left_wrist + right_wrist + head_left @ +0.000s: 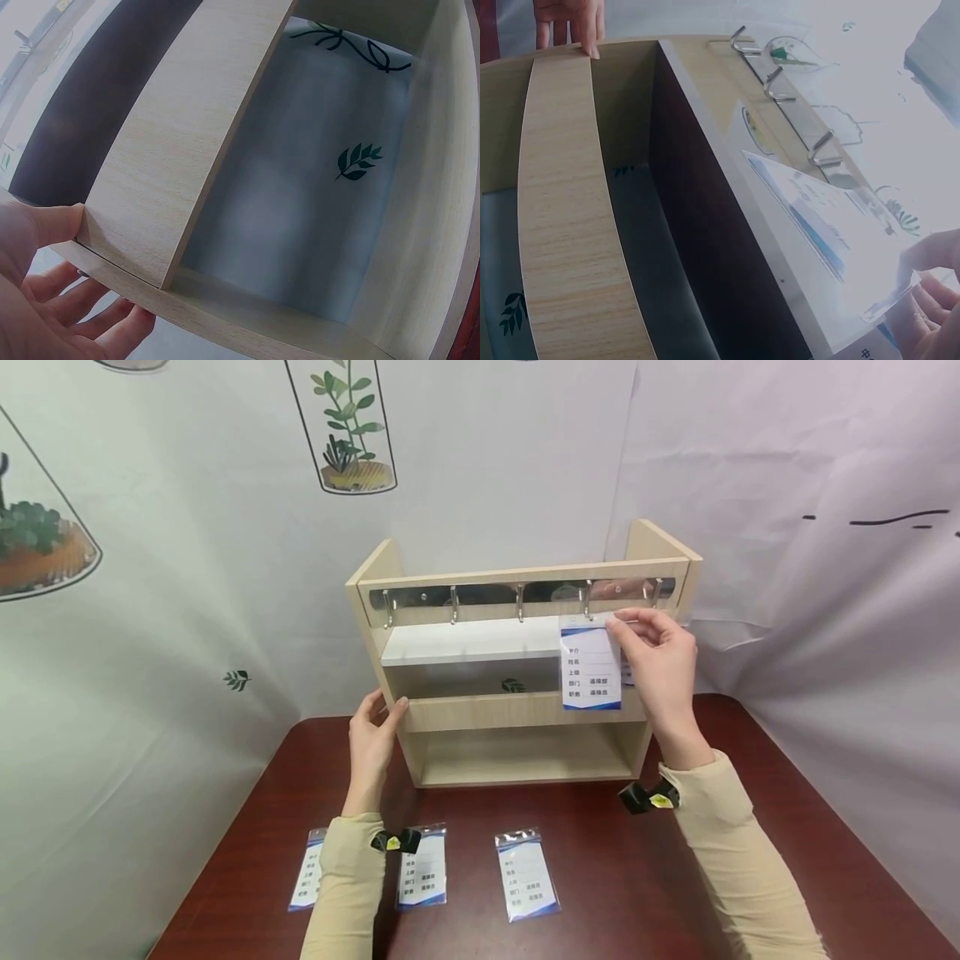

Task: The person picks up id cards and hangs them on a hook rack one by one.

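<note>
My right hand (666, 668) pinches the top right corner of a clear-sleeved badge card (590, 662) printed in blue and white. The card's top edge is at the fourth hook (588, 597) from the left; whether the hook passes through its slot I cannot tell. Part of another badge card (628, 673) shows behind my fingers, mostly hidden. My left hand (372, 737) grips the left side panel of a light wooden shelf (517, 713), thumb on the front edge. In the left wrist view, that hand's fingers (124, 330) lie along the panel's outer side.
Three more badge cards lie on the dark red table (600, 860): a left card (306, 877) partly behind my sleeve, a middle card (426, 868), and a right card (527, 878). Other hooks (453, 603) line the shelf's metal strip. A printed cloth (510, 468) hangs behind.
</note>
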`<state>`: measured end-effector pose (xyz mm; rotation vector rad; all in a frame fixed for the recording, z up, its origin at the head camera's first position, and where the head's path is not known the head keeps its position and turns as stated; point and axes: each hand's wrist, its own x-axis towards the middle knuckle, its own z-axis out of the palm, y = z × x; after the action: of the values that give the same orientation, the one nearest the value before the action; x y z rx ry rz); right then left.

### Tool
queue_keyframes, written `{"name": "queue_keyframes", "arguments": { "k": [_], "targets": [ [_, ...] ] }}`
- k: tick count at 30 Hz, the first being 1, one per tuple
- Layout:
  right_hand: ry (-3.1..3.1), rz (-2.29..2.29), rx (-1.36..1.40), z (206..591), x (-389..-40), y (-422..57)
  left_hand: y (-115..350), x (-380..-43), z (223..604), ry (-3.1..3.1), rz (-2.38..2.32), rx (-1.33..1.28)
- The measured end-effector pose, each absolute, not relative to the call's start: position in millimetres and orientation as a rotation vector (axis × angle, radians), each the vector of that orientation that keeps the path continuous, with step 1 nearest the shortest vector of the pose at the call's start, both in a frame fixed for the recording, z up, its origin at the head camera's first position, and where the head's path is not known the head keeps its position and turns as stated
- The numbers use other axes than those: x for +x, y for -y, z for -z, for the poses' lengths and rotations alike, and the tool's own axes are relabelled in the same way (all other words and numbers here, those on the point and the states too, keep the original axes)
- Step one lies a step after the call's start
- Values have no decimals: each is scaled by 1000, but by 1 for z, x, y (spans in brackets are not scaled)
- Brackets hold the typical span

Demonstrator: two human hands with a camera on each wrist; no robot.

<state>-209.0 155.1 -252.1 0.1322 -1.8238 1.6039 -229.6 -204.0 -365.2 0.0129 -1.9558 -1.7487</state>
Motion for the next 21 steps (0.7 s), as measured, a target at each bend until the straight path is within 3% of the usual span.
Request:
{"name": "queue_keyframes", "arguments": {
  "k": [21],
  "targets": [
    [1752, -1606, 104, 249, -212, -147, 205, -230, 366, 1972, 1760, 23]
  ]
}}
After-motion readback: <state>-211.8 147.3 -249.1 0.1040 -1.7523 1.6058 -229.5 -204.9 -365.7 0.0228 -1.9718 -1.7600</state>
